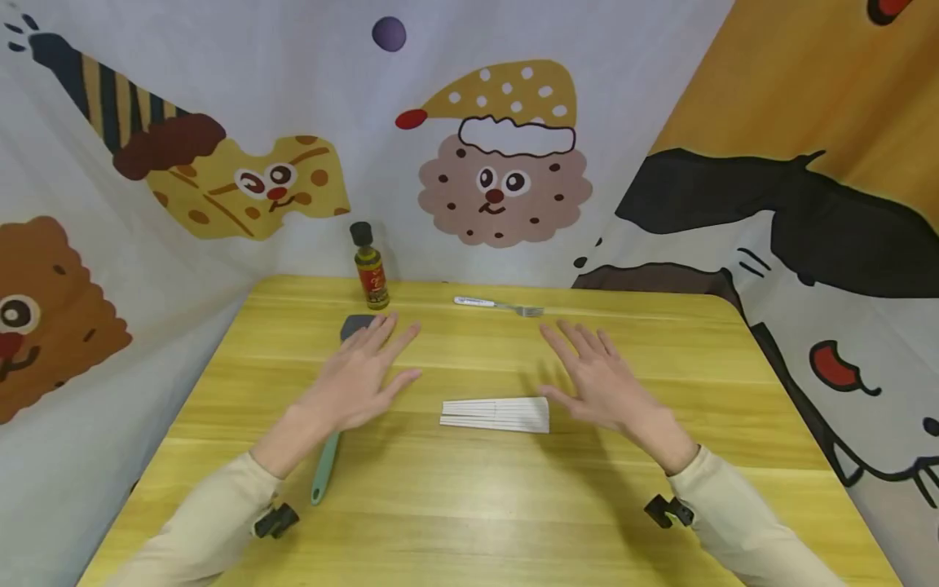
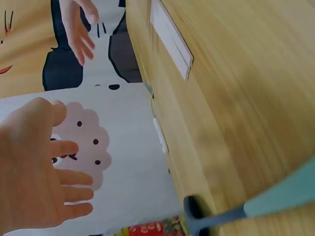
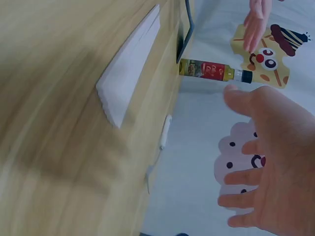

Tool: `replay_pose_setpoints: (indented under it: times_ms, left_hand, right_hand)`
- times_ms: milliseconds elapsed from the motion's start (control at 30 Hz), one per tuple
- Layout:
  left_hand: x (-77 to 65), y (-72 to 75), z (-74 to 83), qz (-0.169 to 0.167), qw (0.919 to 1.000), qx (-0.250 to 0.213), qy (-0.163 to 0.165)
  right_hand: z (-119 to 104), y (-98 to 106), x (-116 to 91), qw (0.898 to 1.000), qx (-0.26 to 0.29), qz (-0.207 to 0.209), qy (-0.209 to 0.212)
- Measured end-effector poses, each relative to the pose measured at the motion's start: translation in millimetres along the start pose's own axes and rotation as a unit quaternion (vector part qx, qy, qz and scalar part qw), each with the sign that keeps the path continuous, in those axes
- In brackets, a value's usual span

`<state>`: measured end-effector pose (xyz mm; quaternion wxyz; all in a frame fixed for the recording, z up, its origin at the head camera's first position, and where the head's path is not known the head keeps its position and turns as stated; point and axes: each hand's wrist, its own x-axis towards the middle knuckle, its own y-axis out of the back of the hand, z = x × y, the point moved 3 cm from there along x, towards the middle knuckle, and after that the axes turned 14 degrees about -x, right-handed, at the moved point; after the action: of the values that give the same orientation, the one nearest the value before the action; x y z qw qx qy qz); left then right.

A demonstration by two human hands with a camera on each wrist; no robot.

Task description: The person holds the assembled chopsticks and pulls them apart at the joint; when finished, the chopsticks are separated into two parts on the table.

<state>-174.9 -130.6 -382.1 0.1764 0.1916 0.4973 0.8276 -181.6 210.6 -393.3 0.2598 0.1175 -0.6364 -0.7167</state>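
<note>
Holds left hand (image 1: 358, 381) and right hand (image 1: 597, 380) over the worktop (image 1: 499, 518), with fingers spread, gripping nothing, either side of the white folded fan (image 1: 495, 415) lying there. Looks hardly begun, with all handling apparently left; fork (image 1: 477, 302) beyond the fan, spatula (image 1: 325, 469) left of it.

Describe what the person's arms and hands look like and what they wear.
Both arms wear plain, cream-coloured sleeves, the left sleeve and right sleeve each ending at the wrist. A small, angular black device sits by each cuff. The left hand and right hand are bare, with no gloves or rings visible.
</note>
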Motion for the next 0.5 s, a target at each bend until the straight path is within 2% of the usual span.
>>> replay_pose_setpoints:
  times_ms: [300, 500]
  left_hand:
    - [15.9, -31.6, 1.8, -0.008, 0.9956, -0.093, -0.014]
    - [30.2, -61.8, 4.0, -0.051, 0.9808, -0.188, 0.010]
  right_hand:
    - [-15, -24, 12, 0.995, 0.097, 0.005, 0.021]
    - [-25, -44, 21, 0.989, 0.144, 0.001, 0.023]
